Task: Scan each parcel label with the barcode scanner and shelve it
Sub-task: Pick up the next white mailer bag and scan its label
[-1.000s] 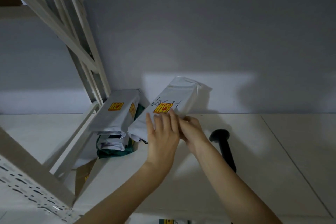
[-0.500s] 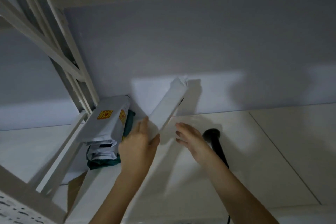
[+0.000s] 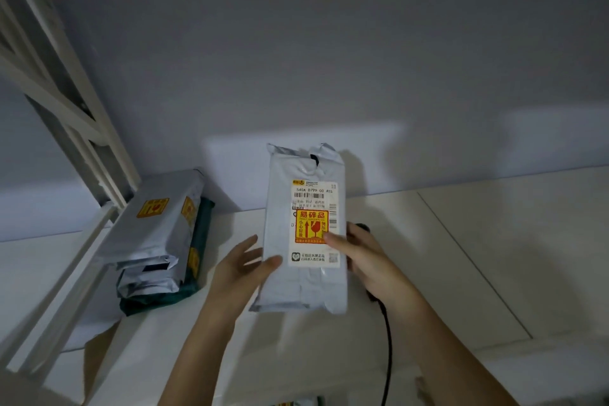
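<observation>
Right hand (image 3: 365,260): thumb lay across the fragile sticker (image 3: 311,227), the other fingers went behind the parcel; clamped on its right edge.
Left hand (image 3: 240,265): thumb pressed on the lower left face, fingers spread behind; also gripping.
Parcel (image 3: 304,283): grey mailer held upright above the shelf (image 3: 494,241), label (image 3: 314,196) facing the camera.
Scanner (image 3: 364,227): mostly hidden behind the parcel and right hand; only its dark head and cable (image 3: 388,349) showed, lying on the shelf.
Progress: a stack of parcels (image 3: 155,234) sat at the left against the frame, likely already shelved; this one seemed to await scanning.
Unclear: barcode partly covered by the sticker; dim light blurred the small print.
</observation>
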